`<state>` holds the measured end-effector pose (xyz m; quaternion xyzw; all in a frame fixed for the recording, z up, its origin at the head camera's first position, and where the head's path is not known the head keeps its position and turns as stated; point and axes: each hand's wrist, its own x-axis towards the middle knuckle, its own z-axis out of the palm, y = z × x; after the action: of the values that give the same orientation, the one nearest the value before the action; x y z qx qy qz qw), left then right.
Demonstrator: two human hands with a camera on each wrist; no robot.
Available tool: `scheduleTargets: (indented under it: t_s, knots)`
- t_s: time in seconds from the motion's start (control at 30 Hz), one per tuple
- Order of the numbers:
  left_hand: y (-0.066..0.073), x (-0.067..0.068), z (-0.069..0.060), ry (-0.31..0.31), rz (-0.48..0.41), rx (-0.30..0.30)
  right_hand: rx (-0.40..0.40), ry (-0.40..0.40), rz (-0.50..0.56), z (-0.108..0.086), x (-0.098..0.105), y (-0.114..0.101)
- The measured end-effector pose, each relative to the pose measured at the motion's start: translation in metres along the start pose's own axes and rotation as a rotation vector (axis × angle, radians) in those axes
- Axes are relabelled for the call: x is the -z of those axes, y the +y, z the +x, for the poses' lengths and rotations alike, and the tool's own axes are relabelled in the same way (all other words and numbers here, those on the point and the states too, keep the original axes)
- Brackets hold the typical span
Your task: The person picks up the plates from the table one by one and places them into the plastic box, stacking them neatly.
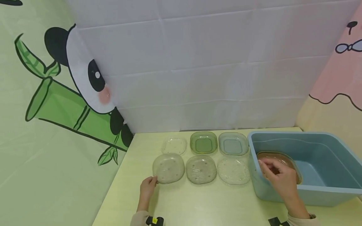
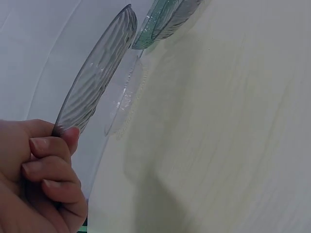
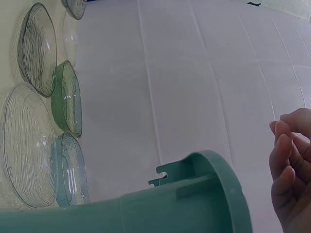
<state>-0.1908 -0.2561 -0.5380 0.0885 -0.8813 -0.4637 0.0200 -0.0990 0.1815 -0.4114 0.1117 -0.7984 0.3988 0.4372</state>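
Note:
My left hand [image 1: 148, 187] pinches the near left edge of a greyish clear plate [image 1: 168, 168]. In the left wrist view this swirl-ribbed plate [image 2: 97, 73] is held tilted above the table. My right hand [image 1: 280, 177] is over the left part of a blue plastic bin [image 1: 325, 189]. Its fingers [image 3: 283, 155] are loosely curled, with nothing seen between them in the right wrist view. Below that hand, an amber plate [image 1: 298, 179] lies inside the bin, partly hidden by the hand.
Behind stand a small clear dish [image 1: 174, 145], a green square dish [image 1: 203, 142] and a pale blue dish [image 1: 233, 143]. A grey clear plate [image 1: 201, 169] and a colourless clear plate [image 1: 233, 170] lie nearer. A white cloth [image 1: 192, 88] hangs behind the table [image 1: 203, 204].

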Motion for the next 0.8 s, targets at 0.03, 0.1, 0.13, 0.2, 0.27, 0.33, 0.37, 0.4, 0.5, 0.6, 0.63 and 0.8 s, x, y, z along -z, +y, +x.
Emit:
scheduleTargets:
  t_s: [0.03, 0.1, 0.13, 0.2, 0.27, 0.33, 0.37, 0.4, 0.5, 0.6, 0.63, 0.8]
  knots:
    - [0.001, 0.000, -0.001, -0.003, -0.002, 0.004, 0.001, 0.000, -0.005, 0.000, 0.000, 0.000]
    - [0.005, 0.001, -0.003, -0.002, -0.009, -0.001, 0.006, -0.002, 0.001, 0.000, 0.000, 0.000]
    - [0.008, 0.001, -0.005, 0.000, -0.016, -0.004, 0.007, -0.003, 0.007, 0.000, 0.000, 0.000]
    - [0.014, 0.001, -0.008, 0.003, -0.041, -0.013, 0.006, -0.006, 0.008, 0.000, 0.000, 0.000]
    - [0.021, 0.000, -0.011, 0.005, -0.061, -0.028, 0.001, -0.008, 0.007, 0.000, 0.001, -0.001]
    - [0.027, -0.001, -0.015, -0.002, -0.083, -0.035, -0.001, -0.006, 0.006, 0.000, 0.001, -0.001]
    - [0.030, -0.002, -0.017, -0.007, -0.090, -0.036, -0.002, -0.005, 0.001, 0.000, 0.000, -0.001]
    - [0.033, -0.003, -0.019, -0.011, -0.097, -0.037, -0.002, -0.005, 0.000, 0.000, 0.000, -0.001]
    - [0.040, -0.006, -0.023, -0.022, -0.116, -0.035, -0.003, -0.006, -0.002, 0.000, -0.001, -0.002]
    - [0.046, -0.008, -0.027, -0.025, -0.136, -0.038, -0.005, -0.007, -0.008, -0.001, -0.001, -0.003]
    - [0.048, -0.008, -0.029, -0.028, -0.142, -0.040, -0.007, -0.008, -0.009, -0.001, -0.001, -0.003]
    - [0.057, -0.010, -0.037, -0.056, -0.186, -0.060, -0.014, -0.008, -0.018, -0.002, -0.001, -0.003]
